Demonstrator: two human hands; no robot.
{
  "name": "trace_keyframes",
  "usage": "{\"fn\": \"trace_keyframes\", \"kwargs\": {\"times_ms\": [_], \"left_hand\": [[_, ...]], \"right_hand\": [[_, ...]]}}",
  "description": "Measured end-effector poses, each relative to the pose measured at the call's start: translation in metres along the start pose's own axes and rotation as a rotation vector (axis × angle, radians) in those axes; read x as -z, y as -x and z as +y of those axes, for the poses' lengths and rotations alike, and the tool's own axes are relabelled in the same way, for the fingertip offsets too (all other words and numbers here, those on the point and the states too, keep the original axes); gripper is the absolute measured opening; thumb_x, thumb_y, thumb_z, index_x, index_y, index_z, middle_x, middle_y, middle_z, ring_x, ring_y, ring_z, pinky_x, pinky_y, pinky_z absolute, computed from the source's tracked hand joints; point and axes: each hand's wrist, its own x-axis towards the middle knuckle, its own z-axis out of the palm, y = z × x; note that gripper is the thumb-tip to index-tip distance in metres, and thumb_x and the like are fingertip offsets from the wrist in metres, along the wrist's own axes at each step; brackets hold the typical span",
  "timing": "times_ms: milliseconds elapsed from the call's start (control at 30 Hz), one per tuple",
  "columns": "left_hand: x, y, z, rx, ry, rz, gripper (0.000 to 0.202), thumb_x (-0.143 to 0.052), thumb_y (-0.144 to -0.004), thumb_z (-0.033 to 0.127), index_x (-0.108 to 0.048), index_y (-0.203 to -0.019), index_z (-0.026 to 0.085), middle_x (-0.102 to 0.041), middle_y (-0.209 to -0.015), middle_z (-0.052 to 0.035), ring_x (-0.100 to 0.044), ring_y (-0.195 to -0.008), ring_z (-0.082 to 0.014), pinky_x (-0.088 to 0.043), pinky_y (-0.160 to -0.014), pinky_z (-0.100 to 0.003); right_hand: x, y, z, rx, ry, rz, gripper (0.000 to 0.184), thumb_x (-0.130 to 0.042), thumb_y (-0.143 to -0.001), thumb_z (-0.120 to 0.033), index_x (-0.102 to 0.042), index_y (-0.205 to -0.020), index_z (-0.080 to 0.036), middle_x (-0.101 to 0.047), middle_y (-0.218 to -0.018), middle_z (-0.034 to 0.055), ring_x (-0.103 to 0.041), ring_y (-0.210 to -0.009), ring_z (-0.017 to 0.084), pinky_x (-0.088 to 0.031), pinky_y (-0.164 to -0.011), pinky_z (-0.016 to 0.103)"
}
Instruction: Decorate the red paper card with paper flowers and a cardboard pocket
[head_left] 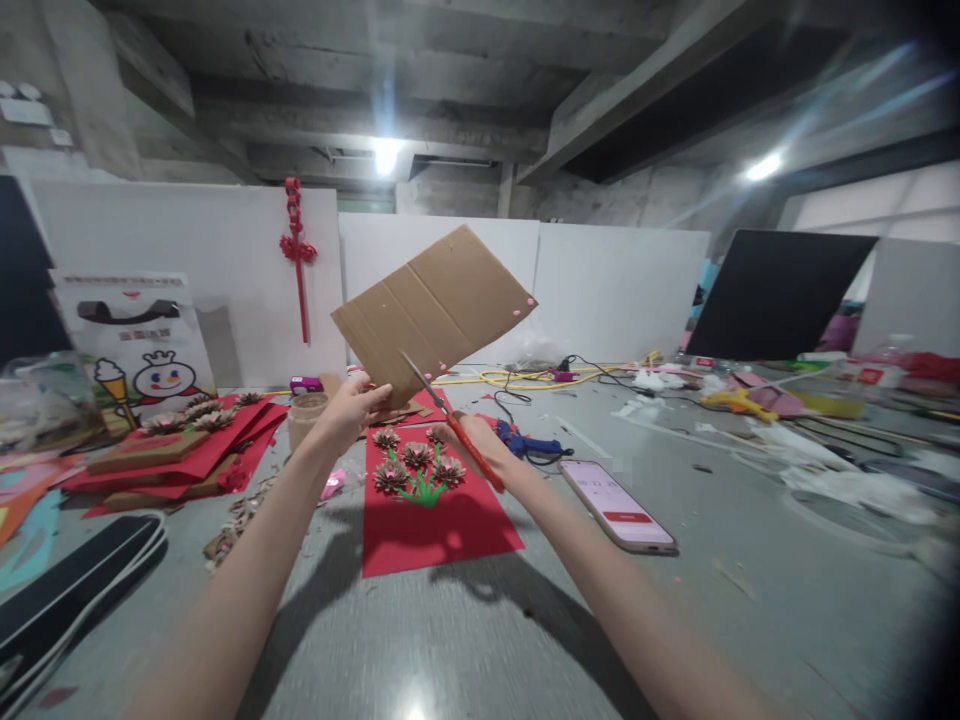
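Observation:
My left hand (pixel 358 405) grips a flat piece of brown cardboard (pixel 431 300) by its lower left edge and holds it up, tilted, above the table. A few small pink dots show along its right and lower edges. In my right hand (pixel 480 440) is a pair of scissors (pixel 474 448) with orange-red handles, the blades pointing up and left in front of the cardboard. Whether the blades touch it I cannot tell. Below both hands lies a red sheet (pixel 435 545) bearing several brown paper flowers (pixel 418 456) with green stems (pixel 424 492).
A phone (pixel 619 508) and a blue glue gun (pixel 529 443) lie to the right. On the left are stacked red sheets and cardboard (pixel 161 452), a black power strip (pixel 75 590) and a printed bag (pixel 139 340). Yellow cable (pixel 517 380) and scraps lie farther back.

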Motion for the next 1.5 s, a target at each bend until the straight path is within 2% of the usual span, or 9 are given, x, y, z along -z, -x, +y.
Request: {"fn": "trace_keyframes", "kwargs": {"times_ms": [233,333,633,767,900,1133,1333,1500], "left_hand": [[-0.001,0.001,0.001,-0.006,0.018,-0.019,0.018,-0.055,-0.072,0.009,-0.058,-0.089,0.013,-0.068,-0.083,-0.0068,-0.065,-0.067,-0.0159,-0.05,-0.066,-0.028],[-0.001,0.001,0.001,-0.005,0.022,-0.018,0.019,-0.055,-0.072,0.008,-0.058,-0.09,0.014,-0.068,-0.083,-0.0066,-0.065,-0.067,-0.0159,-0.05,-0.066,-0.028],[-0.002,-0.001,0.0,-0.049,0.064,0.012,0.019,-0.055,-0.07,0.007,-0.061,-0.086,0.015,-0.068,-0.087,-0.0049,-0.062,-0.082,-0.0138,-0.048,-0.075,-0.024],[-0.004,-0.003,-0.003,-0.079,0.125,0.011,0.018,-0.057,-0.069,0.01,-0.06,-0.086,0.015,-0.068,-0.085,-0.0039,-0.061,-0.081,-0.0132,-0.047,-0.078,-0.025],[-0.005,-0.006,-0.009,-0.135,0.157,0.026,0.015,-0.063,-0.066,0.014,-0.06,-0.08,0.013,-0.068,-0.077,-0.003,-0.061,-0.072,-0.0126,-0.047,-0.075,-0.027],[-0.005,-0.007,-0.012,-0.093,0.109,0.033,0.017,-0.068,-0.06,0.017,-0.061,-0.073,0.01,-0.067,-0.07,-0.0036,-0.061,-0.066,-0.0128,-0.047,-0.068,-0.025],[-0.005,-0.007,-0.014,-0.068,0.072,0.044,0.014,-0.069,-0.059,0.017,-0.06,-0.068,0.011,-0.063,-0.061,-0.0012,-0.058,-0.058,-0.0116,-0.045,-0.062,-0.024],[-0.002,-0.008,-0.015,-0.102,0.059,0.008,0.009,-0.065,-0.062,0.016,-0.06,-0.069,0.012,-0.063,-0.064,-0.0021,-0.058,-0.06,-0.0114,-0.045,-0.063,-0.024]], "right_hand": [[-0.004,0.001,0.001,0.015,-0.041,0.034,0.048,-0.036,-0.076,-0.061,-0.048,-0.062,-0.016,-0.045,-0.057,0.0001,-0.041,-0.054,0.011,-0.033,-0.05,0.022],[-0.005,0.002,0.001,0.016,-0.052,0.059,0.05,-0.034,-0.075,-0.063,-0.045,-0.059,-0.017,-0.042,-0.055,-0.0007,-0.038,-0.052,0.01,-0.033,-0.049,0.022],[-0.005,0.001,-0.002,0.038,-0.059,0.043,0.049,-0.032,-0.076,-0.063,-0.042,-0.06,-0.018,-0.041,-0.057,-0.0013,-0.035,-0.052,0.009,-0.031,-0.047,0.021],[-0.004,0.002,-0.005,0.057,-0.061,0.059,0.048,-0.032,-0.077,-0.062,-0.04,-0.059,-0.018,-0.041,-0.055,-0.0014,-0.035,-0.051,0.01,-0.031,-0.048,0.022],[-0.003,0.004,-0.009,0.07,-0.085,0.039,0.047,-0.029,-0.079,-0.059,-0.039,-0.058,-0.018,-0.041,-0.055,-0.0016,-0.037,-0.051,0.01,-0.032,-0.048,0.022],[-0.001,0.007,-0.014,0.08,-0.14,-0.015,0.04,-0.03,-0.08,-0.055,-0.039,-0.062,-0.019,-0.042,-0.055,-0.002,-0.036,-0.049,0.01,-0.031,-0.048,0.024],[-0.001,0.005,-0.011,0.044,-0.066,-0.027,0.041,-0.027,-0.082,-0.053,-0.048,-0.071,-0.019,-0.048,-0.06,0.0008,-0.04,-0.051,0.013,-0.032,-0.052,0.027],[-0.003,0.005,-0.012,0.032,0.165,0.05,0.049,-0.022,-0.085,-0.053,-0.053,-0.07,-0.019,-0.05,-0.056,0.0025,-0.045,-0.051,0.015,-0.031,-0.053,0.026]]}}
